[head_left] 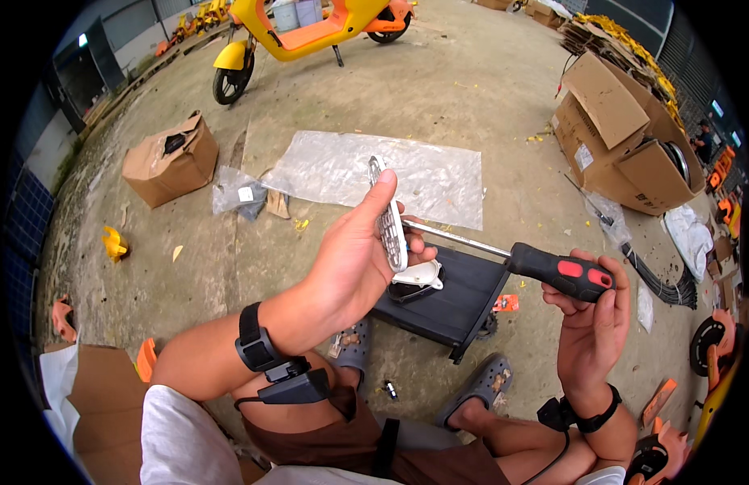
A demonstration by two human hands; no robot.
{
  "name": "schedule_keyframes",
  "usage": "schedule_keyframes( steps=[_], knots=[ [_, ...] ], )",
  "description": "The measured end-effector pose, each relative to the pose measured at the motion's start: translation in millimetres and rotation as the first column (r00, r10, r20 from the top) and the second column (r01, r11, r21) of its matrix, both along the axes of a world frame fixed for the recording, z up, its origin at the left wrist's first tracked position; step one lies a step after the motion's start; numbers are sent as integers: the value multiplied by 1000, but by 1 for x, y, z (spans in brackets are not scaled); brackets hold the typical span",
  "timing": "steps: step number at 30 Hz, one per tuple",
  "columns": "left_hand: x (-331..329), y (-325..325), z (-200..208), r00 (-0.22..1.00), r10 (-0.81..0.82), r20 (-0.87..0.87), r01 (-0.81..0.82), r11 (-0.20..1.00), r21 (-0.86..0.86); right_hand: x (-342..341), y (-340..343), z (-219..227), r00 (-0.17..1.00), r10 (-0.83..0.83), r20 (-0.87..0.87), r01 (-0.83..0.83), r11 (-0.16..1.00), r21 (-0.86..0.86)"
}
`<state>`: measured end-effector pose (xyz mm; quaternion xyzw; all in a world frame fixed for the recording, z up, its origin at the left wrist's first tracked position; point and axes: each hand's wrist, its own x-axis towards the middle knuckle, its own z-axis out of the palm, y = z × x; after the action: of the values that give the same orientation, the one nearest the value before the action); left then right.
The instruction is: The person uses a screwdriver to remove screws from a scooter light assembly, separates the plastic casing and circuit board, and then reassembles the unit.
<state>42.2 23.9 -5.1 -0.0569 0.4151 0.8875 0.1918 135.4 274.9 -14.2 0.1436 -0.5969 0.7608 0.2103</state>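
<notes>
My left hand (346, 250) grips a flat oblong part (391, 230), white-rimmed with a grey patterned face, perhaps a lamp. It is held nearly on edge, thumb on its near side and fingers behind. My right hand (597, 323) is closed round the butt of a screwdriver (544, 268) with a black and red handle. Its shaft points left, and the tip reaches the back of the oblong part by my left fingers; exact contact is hidden. Below, a white and black housing (421, 276) lies on a low black table (463, 295), partly covered by my left hand.
A clear plastic sheet (310, 166) is spread on the concrete floor ahead. Cardboard boxes stand at left (174, 166) and right (605, 121). A yellow scooter (310, 40) is parked beyond. Black cables (666, 283) and orange parts lie on the right. A small metallic piece (391, 390) sits between my feet.
</notes>
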Motion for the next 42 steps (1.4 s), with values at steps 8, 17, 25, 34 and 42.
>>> schedule_keyframes(
  steps=[8,17,25,34,42],
  knots=[
    [-2,-3,-5,997,43,-60,-45,999,-26,-5,3,-4,999,-41,33,41,999,9],
    [-3,-4,-6,998,7,-67,-10,999,-48,-7,3,-2,997,-56,50,57,998,-19],
    [-2,-2,-2,999,-9,-52,4,995,-96,-6,7,-2,997,-69,20,69,998,-13],
    [-1,5,-2,998,-19,-55,11,990,-140,1,19,-1,992,-129,-14,129,992,10],
    [0,20,0,994,-109,-26,105,986,-132,5,42,-8,939,-337,-62,342,917,202]
  ],
)
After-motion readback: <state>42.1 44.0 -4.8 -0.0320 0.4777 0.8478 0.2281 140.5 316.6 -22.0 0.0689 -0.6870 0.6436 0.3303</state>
